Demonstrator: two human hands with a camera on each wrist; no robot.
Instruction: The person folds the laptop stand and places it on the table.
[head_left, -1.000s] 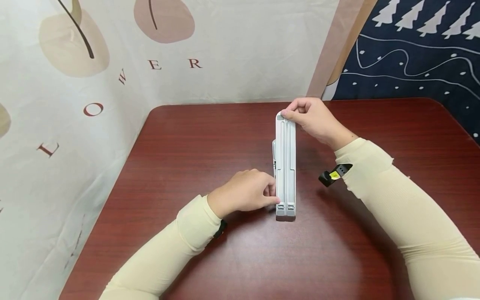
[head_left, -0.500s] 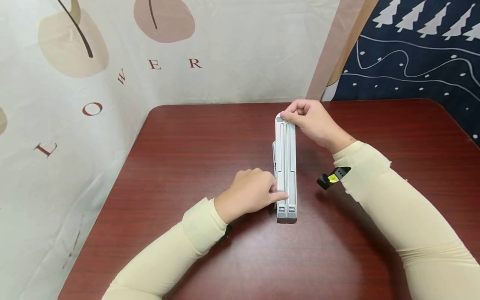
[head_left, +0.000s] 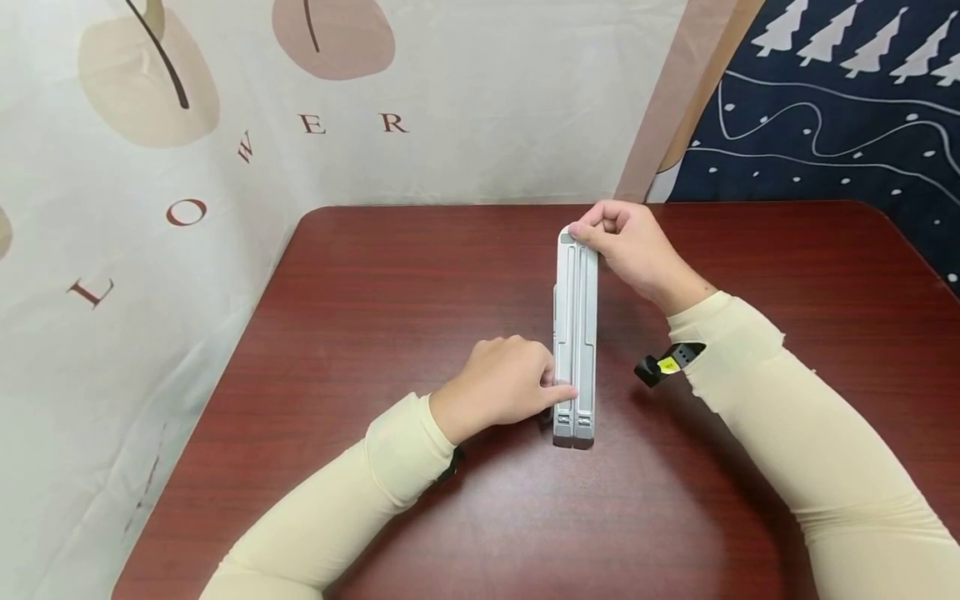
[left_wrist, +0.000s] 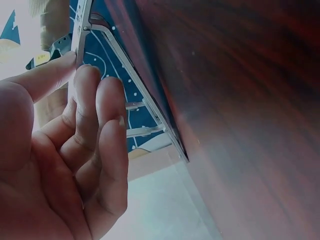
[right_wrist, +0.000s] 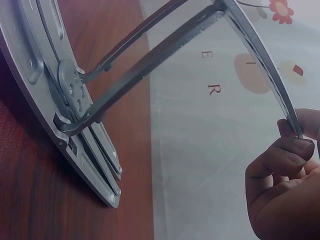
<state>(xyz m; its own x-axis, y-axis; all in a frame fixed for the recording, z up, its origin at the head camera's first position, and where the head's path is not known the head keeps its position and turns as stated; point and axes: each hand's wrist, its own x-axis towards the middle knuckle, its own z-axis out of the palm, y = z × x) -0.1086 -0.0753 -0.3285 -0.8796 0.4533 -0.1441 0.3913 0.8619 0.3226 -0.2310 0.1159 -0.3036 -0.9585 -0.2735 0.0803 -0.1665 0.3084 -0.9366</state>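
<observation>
A silver folding laptop stand (head_left: 567, 292), its bars close together in a long narrow shape, stands on the table in the head view. At its far end my right hand (head_left: 637, 250) pinches the upper tip between thumb and fingers. My left hand (head_left: 498, 379) grips the near end from the left, the thumb lying across the top. In the left wrist view, its curled fingers (left_wrist: 107, 145) are beside the bar. The right wrist view shows slanted struts (right_wrist: 150, 62) joining the raised part to the base (right_wrist: 30, 62), with the right hand (right_wrist: 285, 185) on the upper bar's tip.
The reddish-brown wooden table (head_left: 360, 292) carries the stand. A pale printed cloth (head_left: 487, 100) hangs behind and to the left, and a navy cloth with white trees (head_left: 825, 125) at the right. A black wrist camera (head_left: 660, 367) juts from the right sleeve.
My left thumb has moved right, from the stand's edge onto its top. The stand sits slightly further right in view, and less of the part at its left side shows. Both hands stay on it.
</observation>
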